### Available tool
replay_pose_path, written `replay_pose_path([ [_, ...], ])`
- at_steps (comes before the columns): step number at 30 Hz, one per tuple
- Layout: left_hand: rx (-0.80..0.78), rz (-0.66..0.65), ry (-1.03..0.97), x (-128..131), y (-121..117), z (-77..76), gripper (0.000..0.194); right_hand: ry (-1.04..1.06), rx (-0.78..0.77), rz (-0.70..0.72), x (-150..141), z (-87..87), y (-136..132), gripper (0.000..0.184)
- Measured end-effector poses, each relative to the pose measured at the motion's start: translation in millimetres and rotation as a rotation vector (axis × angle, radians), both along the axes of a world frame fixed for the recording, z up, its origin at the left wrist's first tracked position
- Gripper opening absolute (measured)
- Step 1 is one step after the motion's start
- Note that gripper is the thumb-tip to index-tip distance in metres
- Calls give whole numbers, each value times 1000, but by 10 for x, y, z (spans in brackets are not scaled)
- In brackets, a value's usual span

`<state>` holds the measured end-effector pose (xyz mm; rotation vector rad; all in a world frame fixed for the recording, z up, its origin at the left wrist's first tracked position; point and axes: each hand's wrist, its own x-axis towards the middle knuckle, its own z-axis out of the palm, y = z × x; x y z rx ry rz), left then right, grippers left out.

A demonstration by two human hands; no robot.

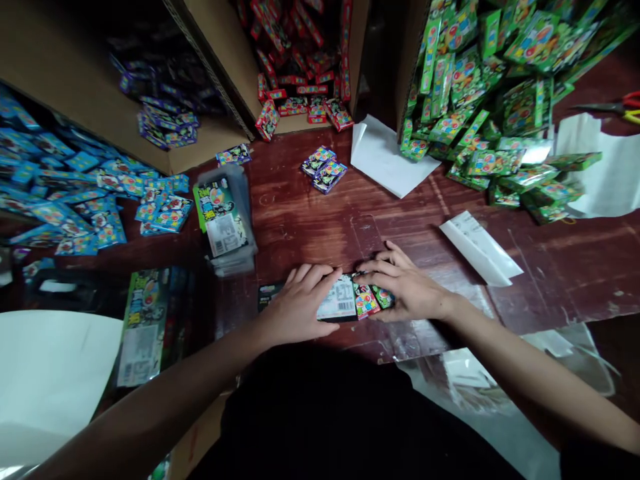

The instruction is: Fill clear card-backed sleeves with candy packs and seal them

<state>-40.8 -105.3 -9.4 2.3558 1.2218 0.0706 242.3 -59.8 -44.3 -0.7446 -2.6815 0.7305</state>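
A long dark printed packet [340,301] with a white barcode panel lies flat on the table in front of me. My left hand [299,303] is closed over its middle, thumb along the near edge and fingers over the top. At the packet's right end, a small red candy box [366,301] and a green one [384,297] stick out side by side. My right hand [403,283] grips these small boxes, its fingers on the far side and thumb on the near side. Whatever lies under both palms is hidden.
Clear sleeves with a printed card [223,217] are stacked left. Purple boxes [324,169] lie ahead. Blue [65,187], red [300,67] and green boxes [465,87] are heaped around cardboard cartons [220,60]. White papers [393,157] and scissors [627,107] lie right.
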Motion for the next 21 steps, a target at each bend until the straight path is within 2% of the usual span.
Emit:
replay_pose_path([
  [3,-19,-13,-3,-26,18,21,95,7,6,-26,-29,7,1,70],
  [8,-20,48,-32,-23,33,23,96,19,18,-137,25,11,-28,69],
  [12,-3,76,-25,42,31,13,95,14,20,-149,-83,5,-42,72],
  [14,13,104,-20,61,27,2,93,12,0,-117,-111,32,-45,81],
  [18,47,187,-10,36,27,-27,94,0,-109,-35,34,140,-70,113],
  [19,52,195,-8,26,29,-31,93,-7,-132,-48,99,159,-73,112],
  [21,52,193,-12,22,34,-34,93,-15,-154,-97,217,166,-57,97],
])
